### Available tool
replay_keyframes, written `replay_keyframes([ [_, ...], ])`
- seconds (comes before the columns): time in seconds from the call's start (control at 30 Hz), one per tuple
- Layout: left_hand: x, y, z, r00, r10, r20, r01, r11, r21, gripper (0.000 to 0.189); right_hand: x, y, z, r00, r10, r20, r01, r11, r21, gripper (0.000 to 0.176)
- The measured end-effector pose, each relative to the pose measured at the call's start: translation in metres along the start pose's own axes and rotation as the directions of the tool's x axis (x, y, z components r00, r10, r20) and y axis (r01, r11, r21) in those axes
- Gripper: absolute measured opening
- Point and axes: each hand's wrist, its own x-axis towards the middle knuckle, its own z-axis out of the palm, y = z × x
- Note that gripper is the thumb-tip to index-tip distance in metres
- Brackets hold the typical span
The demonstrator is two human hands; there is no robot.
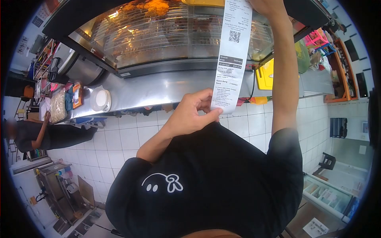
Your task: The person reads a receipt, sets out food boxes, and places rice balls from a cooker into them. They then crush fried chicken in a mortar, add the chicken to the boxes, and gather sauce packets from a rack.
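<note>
A long printed paper receipt (230, 51) hangs upright in front of the glass display case. My left hand (196, 111) pinches its lower end between thumb and fingers. At the top edge of the view, my right hand (266, 7) holds the receipt's upper part, its fingertips partly cut off by the frame. The paper is stretched between both hands, with printed text and a QR code facing me.
The lit display case (151, 43) has wire racks and fried food. On the steel counter (151, 89) stand white round lids (101, 98). A yellow board (265, 75) is at right. Another person (51, 135) stands at far left by a plastic bag (58, 106).
</note>
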Motion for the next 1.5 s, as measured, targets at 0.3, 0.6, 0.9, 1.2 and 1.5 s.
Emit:
replay_keyframes([
  [0.3,-0.001,-0.001,-0.001,1.0,-0.005,-0.004,0.005,1.0,0.014,0.033,0.001,0.002,0.001,1.0,-0.028,-0.013,0.027,0.999,-0.021,0.035],
  [0.6,-0.001,-0.008,-0.002,1.0,0.022,-0.022,-0.022,1.0,0.015,0.036,0.0,0.0,-0.001,0.998,-0.06,0.0,0.06,0.998,-0.037,0.037],
  [0.9,0.015,-0.02,-0.018,0.993,0.07,-0.091,-0.046,0.968,0.246,0.061,-0.027,0.033,-0.018,0.983,-0.175,-0.054,0.181,0.973,0.141,0.028],
  [1.2,0.056,-0.036,-0.046,0.902,0.232,-0.365,-0.063,0.905,0.42,0.061,-0.016,0.176,-0.14,0.985,0.027,-0.171,-0.042,0.996,-0.082,0.029],
  [1.5,0.146,0.113,0.036,0.902,0.429,0.049,-0.329,0.608,0.722,0.018,0.035,0.276,-0.181,0.81,0.265,0.522,-0.215,0.964,-0.156,0.029],
])
